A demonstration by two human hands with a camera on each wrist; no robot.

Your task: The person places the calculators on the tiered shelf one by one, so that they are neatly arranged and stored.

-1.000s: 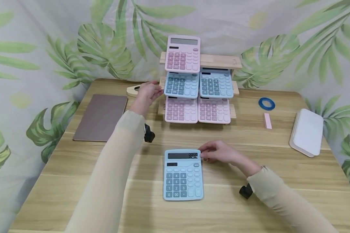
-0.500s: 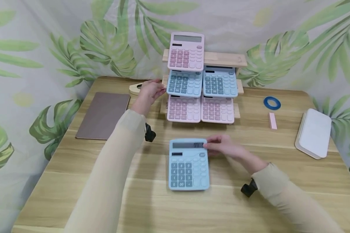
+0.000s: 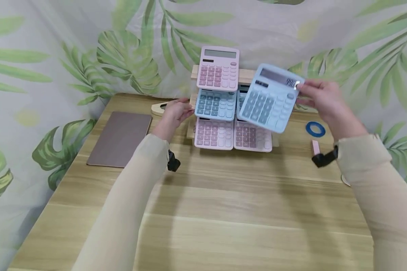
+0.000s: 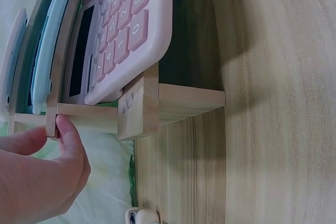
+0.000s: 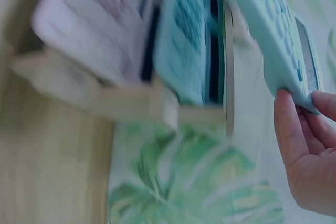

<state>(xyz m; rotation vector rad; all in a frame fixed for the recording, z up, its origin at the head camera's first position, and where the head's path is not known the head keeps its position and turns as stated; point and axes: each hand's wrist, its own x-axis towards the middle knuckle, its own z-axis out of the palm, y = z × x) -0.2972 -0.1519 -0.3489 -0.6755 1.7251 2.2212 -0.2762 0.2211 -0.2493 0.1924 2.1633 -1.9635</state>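
Note:
My right hand [image 3: 327,99] pinches a light blue calculator [image 3: 273,98] by its upper right edge, thumb on the display side. The calculator is in the air, tilted, in front of the right side of a tiered wooden rack [image 3: 247,76]. With thumb and forefinger, my left hand [image 4: 44,174] pinches the end of a shelf board [image 4: 51,121] on the rack's left side. On the rack, a pink calculator [image 3: 218,68] is at the top left, a blue calculator [image 3: 214,104] below it, another blue one mostly hidden beside that, and two pink calculators [image 3: 214,133] at the bottom.
A brown flat folder or notebook [image 3: 120,138] lies on the table's left. Behind my left hand is a cream object [image 3: 158,108], partly hidden. To the right are a blue tape ring [image 3: 315,129] and a pink stick-like block [image 3: 315,147]. A white case is mostly hidden by my right arm.
My right hand has lifted the blue calculator off the table and carried it up and right to the rack's top right. My left hand has stayed at the rack's left side.

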